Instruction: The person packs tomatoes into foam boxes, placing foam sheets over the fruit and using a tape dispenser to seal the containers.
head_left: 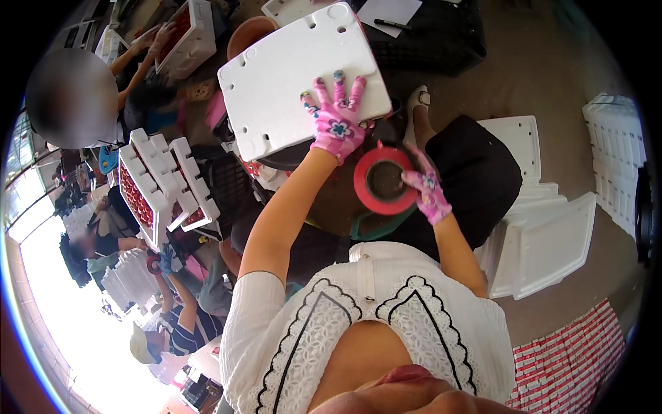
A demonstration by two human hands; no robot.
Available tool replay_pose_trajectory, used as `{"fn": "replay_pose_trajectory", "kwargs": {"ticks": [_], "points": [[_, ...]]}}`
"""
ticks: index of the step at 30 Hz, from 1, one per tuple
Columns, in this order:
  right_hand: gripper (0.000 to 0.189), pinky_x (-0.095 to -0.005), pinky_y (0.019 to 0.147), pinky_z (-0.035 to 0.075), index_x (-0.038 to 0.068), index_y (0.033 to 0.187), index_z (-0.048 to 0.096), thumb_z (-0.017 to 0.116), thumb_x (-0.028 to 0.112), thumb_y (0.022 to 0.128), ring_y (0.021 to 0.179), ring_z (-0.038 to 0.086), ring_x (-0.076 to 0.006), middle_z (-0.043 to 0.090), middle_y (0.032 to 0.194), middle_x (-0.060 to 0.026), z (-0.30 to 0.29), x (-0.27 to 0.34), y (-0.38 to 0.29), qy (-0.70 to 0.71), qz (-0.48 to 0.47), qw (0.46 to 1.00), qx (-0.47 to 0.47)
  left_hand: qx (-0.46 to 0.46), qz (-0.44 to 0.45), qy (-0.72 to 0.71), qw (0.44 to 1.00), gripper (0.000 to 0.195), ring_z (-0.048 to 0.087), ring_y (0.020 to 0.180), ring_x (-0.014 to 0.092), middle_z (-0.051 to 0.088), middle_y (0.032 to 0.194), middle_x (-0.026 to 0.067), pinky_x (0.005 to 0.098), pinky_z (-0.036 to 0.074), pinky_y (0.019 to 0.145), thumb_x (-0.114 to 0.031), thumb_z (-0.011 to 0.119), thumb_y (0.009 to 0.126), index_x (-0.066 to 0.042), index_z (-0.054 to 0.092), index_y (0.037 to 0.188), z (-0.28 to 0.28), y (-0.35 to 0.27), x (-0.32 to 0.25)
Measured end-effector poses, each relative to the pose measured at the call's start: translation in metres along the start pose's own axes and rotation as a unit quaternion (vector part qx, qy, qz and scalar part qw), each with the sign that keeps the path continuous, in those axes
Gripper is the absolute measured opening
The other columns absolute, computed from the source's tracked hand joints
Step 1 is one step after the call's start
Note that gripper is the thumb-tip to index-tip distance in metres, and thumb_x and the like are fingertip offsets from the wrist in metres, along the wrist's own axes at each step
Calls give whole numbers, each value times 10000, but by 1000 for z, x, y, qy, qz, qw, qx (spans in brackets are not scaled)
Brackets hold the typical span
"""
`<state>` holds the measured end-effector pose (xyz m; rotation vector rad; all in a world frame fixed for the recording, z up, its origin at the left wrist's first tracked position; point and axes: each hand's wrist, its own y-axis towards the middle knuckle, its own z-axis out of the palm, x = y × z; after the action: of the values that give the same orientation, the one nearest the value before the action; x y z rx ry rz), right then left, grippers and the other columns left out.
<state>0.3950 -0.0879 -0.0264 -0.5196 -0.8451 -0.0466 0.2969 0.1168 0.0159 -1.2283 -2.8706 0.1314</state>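
Note:
A closed white foam box (289, 77) lies tilted in front of me, its lid facing up. On the lid rests my left hand (337, 121), in a pink flowered glove, with its fingers spread. My right hand (428, 189), gloved alike, grips a large roll of red tape (368, 181), with the thumb in the ring's core. The roll is near the box's lower right corner. Part of a dark round support shows under the box's near edge. Whether tape runs from the roll to the box, I cannot tell.
White foam lids (548, 248) are stacked at the right, beyond my knee. Foam boxes of red fruit (137, 199) stand at the left. A co-worker's gloved hands (155, 41) are at another box, upper left. A black marker (393, 24) lies on paper at the top.

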Motion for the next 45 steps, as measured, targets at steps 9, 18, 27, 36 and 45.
{"fn": "replay_pose_trajectory", "kwargs": {"ticks": [9, 18, 27, 36, 45], "points": [[618, -296, 971, 418, 73, 1387, 415, 613, 147, 806, 1112, 547, -164, 582, 1198, -57, -8, 76, 155, 50, -26, 998, 10, 97, 107, 89, 986, 911, 133, 1396, 444, 238, 1498, 187, 560, 127, 1131, -339, 734, 697, -131, 274, 1455, -18, -94, 151], [758, -271, 962, 418, 42, 1451, 305, 662, 76, 784, 1130, 514, -116, 517, 1299, -69, 16, 20, 58, -38, 6, 998, 48, 15, 246, 51, 968, 594, 415, 1221, 520, 468, 1340, 214, 587, 372, 1011, -83, 528, 761, -63, 437, 1347, -7, -49, 139], [720, -241, 866, 459, 37, 1456, 294, 584, 43, 797, 1006, 544, -76, 464, 1350, -60, 48, -10, 37, 110, 71, 991, 39, -59, 120, 48, 990, 504, 480, 1124, 546, 490, 1317, 234, 565, 393, 992, -116, 435, 867, -11, 386, 1358, 9, -3, 72], [662, -231, 901, 442, 60, 1447, 325, 546, 39, 823, 1000, 573, -96, 541, 1261, -52, 33, 14, 91, 52, -20, 998, 7, -217, -246, -366, 871, 606, 569, 1077, 279, 556, 1217, 173, 381, 464, 935, -261, 720, 810, 21, 450, 1274, 32, -17, 241], [615, -229, 817, 488, 61, 1409, 390, 577, 92, 825, 942, 570, -80, 603, 1120, -18, -16, 32, 85, -16, 52, 998, -17, -117, -362, -588, 714, 502, 557, 895, 111, 595, 1028, 42, 254, 467, 807, -254, 630, 902, 13, 435, 1280, 64, -119, 126]]}}
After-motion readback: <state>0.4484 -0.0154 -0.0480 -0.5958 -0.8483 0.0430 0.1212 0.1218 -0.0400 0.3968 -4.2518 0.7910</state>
